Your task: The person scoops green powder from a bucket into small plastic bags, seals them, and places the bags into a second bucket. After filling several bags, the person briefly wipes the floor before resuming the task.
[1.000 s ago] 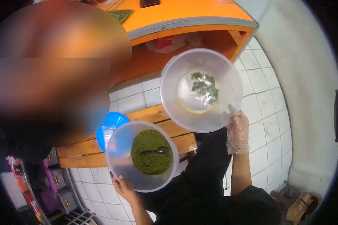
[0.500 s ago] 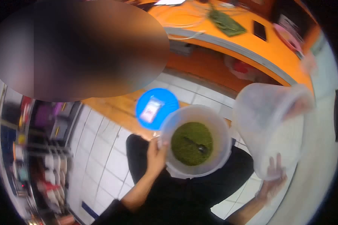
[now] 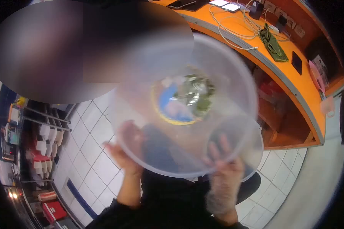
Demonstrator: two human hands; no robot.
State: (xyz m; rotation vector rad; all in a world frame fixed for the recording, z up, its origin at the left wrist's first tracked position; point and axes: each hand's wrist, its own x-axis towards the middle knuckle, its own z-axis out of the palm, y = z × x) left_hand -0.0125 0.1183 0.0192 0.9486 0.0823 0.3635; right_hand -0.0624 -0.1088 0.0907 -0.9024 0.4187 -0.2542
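A large translucent plastic tub (image 3: 237,76) is held up in front of me, its wide round mouth turned my way. Blue, whitish-pink and shiny green patches show in its round base. My left hand (image 3: 128,152) supports its lower left wall, thumb stretched outward and fingers blurred against the plastic. At the lower right of the rim my right hand (image 3: 225,164) grips the tub, its fingers overlapping the wall; clear plastic covers this hand and wrist. Behind it, over my right leg, part of a second translucent tub (image 3: 256,152) shows; its contents are hidden.
Phones (image 3: 296,63), white cables (image 3: 227,34) and a green cloth-like item (image 3: 273,45) lie on the curved orange counter (image 3: 252,38). To the left stands a rack holding white containers (image 3: 46,139) above the tiled floor (image 3: 88,152). A blurred-out area covers the upper left.
The large tub has moved from my right side to in front of me, its mouth now facing me. My left hand has left the tub of green contents for this one.
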